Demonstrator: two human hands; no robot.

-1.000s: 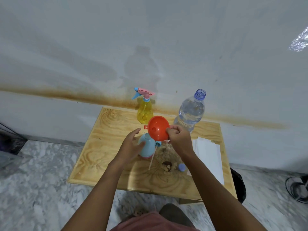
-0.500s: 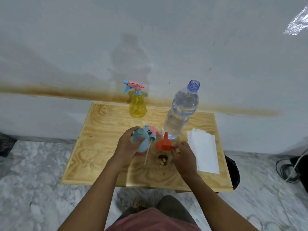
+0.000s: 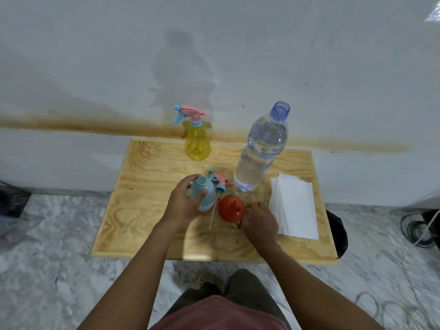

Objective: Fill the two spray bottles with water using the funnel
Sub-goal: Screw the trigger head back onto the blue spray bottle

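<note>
head camera looks down, seemingly near, at table (image 3: 142, 210).

A plywood table (image 3: 147, 210) carries everything. At its back edge a yellow spray bottle (image 3: 197, 144) stands upright, with an uncapped water bottle (image 3: 259, 153) to its right. Nearer the middle stands a blue spray bottle (image 3: 206, 194), neck open. Its pink-and-blue spray head (image 3: 220, 181) lies just beside it, and an orange funnel (image 3: 231, 208) sits wide mouth down. White paper sheets (image 3: 294, 208) lie flat at the right.
</note>
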